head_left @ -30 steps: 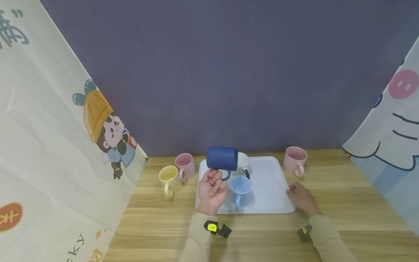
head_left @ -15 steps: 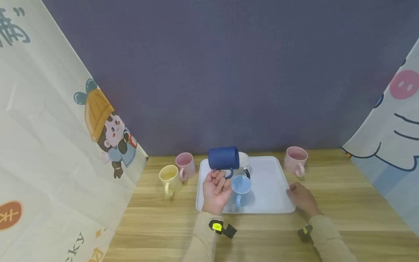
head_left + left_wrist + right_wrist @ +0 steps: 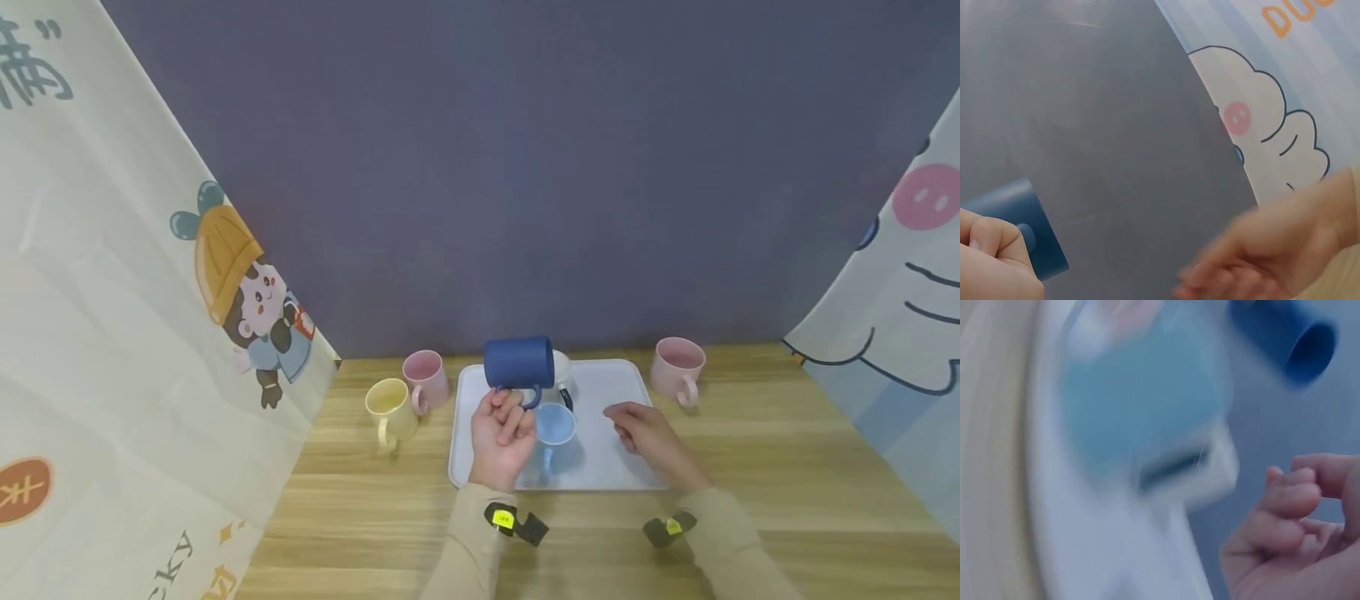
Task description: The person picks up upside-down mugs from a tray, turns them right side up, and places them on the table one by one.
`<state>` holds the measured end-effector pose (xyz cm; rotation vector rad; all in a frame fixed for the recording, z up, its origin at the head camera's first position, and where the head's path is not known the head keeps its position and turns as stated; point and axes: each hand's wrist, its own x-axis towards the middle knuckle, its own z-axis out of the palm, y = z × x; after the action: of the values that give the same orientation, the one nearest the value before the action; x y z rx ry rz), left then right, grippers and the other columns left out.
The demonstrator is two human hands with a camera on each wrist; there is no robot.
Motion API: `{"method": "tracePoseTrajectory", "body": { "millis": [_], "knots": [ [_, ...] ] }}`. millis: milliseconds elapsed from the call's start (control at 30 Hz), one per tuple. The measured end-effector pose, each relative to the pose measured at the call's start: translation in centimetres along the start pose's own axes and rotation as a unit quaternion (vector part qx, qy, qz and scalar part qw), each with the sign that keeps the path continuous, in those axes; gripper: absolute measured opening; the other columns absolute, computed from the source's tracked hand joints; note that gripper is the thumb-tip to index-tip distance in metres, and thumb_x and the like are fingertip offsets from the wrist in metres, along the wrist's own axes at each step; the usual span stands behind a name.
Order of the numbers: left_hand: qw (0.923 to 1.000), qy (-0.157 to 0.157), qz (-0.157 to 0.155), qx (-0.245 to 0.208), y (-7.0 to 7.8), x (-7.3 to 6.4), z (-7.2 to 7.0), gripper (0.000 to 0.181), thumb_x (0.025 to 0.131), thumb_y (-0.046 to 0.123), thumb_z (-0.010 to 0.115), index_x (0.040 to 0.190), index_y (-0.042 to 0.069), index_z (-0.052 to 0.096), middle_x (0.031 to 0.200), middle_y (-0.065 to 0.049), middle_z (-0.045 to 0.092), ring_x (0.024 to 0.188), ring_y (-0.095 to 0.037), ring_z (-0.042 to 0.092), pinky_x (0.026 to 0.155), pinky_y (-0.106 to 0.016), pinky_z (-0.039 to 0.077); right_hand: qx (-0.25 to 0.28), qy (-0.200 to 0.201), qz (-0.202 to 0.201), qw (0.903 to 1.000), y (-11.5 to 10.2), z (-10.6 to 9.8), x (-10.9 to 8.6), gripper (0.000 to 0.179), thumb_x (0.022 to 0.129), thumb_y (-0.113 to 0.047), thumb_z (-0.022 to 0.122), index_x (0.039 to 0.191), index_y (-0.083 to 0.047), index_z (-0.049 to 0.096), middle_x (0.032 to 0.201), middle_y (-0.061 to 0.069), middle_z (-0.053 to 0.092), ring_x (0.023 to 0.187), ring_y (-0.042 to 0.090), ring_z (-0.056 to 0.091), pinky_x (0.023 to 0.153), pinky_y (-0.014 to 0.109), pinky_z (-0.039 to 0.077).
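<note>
In the head view my left hand [image 3: 502, 446] grips the handle of a dark blue mug [image 3: 519, 362]. The mug lies tipped on its side in the air, its mouth facing right and its handle down. My right hand [image 3: 651, 440] hovers over the right part of a white tray [image 3: 611, 375], fingers loosely curled around nothing. On the tray stand a light blue mug [image 3: 556, 423], partly covered by the left hand, and a white mug [image 3: 562, 367] with a black handle, mostly behind the dark blue one. The left wrist view shows fingers [image 3: 997, 240] wrapped at the dark blue handle.
Left of the tray, a yellow mug [image 3: 390, 407] and a pink mug [image 3: 425, 380] stand upright on the wooden table [image 3: 352, 517]. Another pink mug [image 3: 677, 367] stands beyond the tray's right edge. A dark wall rises behind, with printed cloths at both sides.
My right hand has left the tray's right edge and moved left over the tray. My left hand has shifted slightly right with the dark blue mug.
</note>
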<state>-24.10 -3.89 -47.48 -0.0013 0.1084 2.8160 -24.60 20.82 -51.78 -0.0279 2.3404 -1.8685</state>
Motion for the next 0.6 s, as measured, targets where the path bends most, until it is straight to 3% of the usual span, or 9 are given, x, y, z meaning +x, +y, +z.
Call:
{"method": "tracePoseTrajectory", "body": {
  "millis": [33,100,167,267,333,400,533,600],
  "knots": [
    [1.0000,0.003,-0.002,-0.003,-0.1,0.0,0.1,0.042,0.109,0.029,0.025,0.072,0.018,0.042,0.062,0.011,0.025,0.037,-0.004,0.022,0.051,-0.020,0.012,0.061,-0.031,0.001,0.9977,-0.7,0.6,-0.1,0.031,0.108,-0.020,0.050,0.121,0.005,0.061,0.075,-0.002,0.050,0.062,0.006,0.044,0.058,0.020,0.038],
    [0.9999,0.008,-0.007,-0.005,-0.4,0.1,0.2,0.042,0.109,0.028,0.026,0.072,0.018,0.041,0.062,0.011,0.025,0.036,-0.004,0.023,0.051,-0.020,0.011,0.182,-0.098,0.002,0.9783,-2.0,1.7,-0.3,0.026,0.109,-0.019,0.047,0.119,-0.002,0.064,0.071,-0.007,0.044,0.055,0.004,0.038,0.054,0.019,0.031],
    [0.9999,0.010,-0.009,-0.009,-0.7,0.1,0.3,0.042,0.109,0.029,0.026,0.071,0.018,0.041,0.062,0.011,0.025,0.036,-0.004,0.023,0.052,-0.020,0.010,0.278,-0.162,0.003,0.9469,-3.0,2.7,-0.4,0.026,0.111,-0.019,0.042,0.117,-0.008,0.065,0.068,-0.009,0.043,0.053,0.004,0.034,0.054,0.019,0.027],
    [0.9999,0.013,-0.006,-0.010,-1.2,0.1,0.4,0.042,0.109,0.029,0.025,0.072,0.018,0.040,0.063,0.011,0.023,0.036,-0.004,0.021,0.053,-0.020,0.008,0.380,-0.237,0.012,0.8940,-4.3,3.7,-0.5,0.034,0.113,-0.021,0.034,0.119,-0.009,0.066,0.066,-0.010,0.042,0.051,0.007,0.027,0.054,0.021,0.022],
    [0.9998,0.017,-0.002,-0.009,-1.5,0.1,0.5,0.042,0.109,0.029,0.025,0.072,0.018,0.040,0.064,0.011,0.023,0.036,-0.004,0.021,0.053,-0.020,0.009,0.414,-0.262,0.018,0.8714,-4.9,4.3,-0.6,0.038,0.114,-0.021,0.029,0.119,-0.007,0.064,0.065,-0.010,0.043,0.051,0.007,0.024,0.052,0.020,0.022],
    [0.9998,0.019,0.000,-0.009,-1.6,0.0,0.6,0.042,0.109,0.030,0.025,0.072,0.018,0.040,0.064,0.012,0.023,0.036,-0.004,0.020,0.053,-0.020,0.009,0.433,-0.276,0.025,0.8577,-5.4,4.7,-0.5,0.039,0.114,-0.021,0.026,0.117,-0.007,0.062,0.064,-0.010,0.043,0.050,0.006,0.025,0.051,0.019,0.023],
    [0.9999,0.010,-0.005,-0.013,-1.8,0.0,0.5,0.042,0.109,0.030,0.025,0.072,0.019,0.040,0.064,0.012,0.022,0.037,-0.003,0.017,0.054,-0.020,0.007,0.450,-0.294,0.029,0.8426,-6.0,5.3,-0.4,0.035,0.114,-0.022,0.025,0.108,-0.009,0.057,0.061,-0.011,0.045,0.046,0.004,0.030,0.047,0.017,0.027],
    [0.9999,0.002,-0.012,-0.010,-2.0,0.0,0.5,0.042,0.110,0.031,0.024,0.072,0.019,0.040,0.064,0.012,0.021,0.038,-0.003,0.014,0.054,-0.019,0.007,0.463,-0.315,0.024,0.8279,-6.1,5.5,-0.3,0.035,0.114,-0.022,0.024,0.106,-0.010,0.056,0.060,-0.011,0.045,0.045,0.004,0.028,0.046,0.016,0.024]
  ]
}}
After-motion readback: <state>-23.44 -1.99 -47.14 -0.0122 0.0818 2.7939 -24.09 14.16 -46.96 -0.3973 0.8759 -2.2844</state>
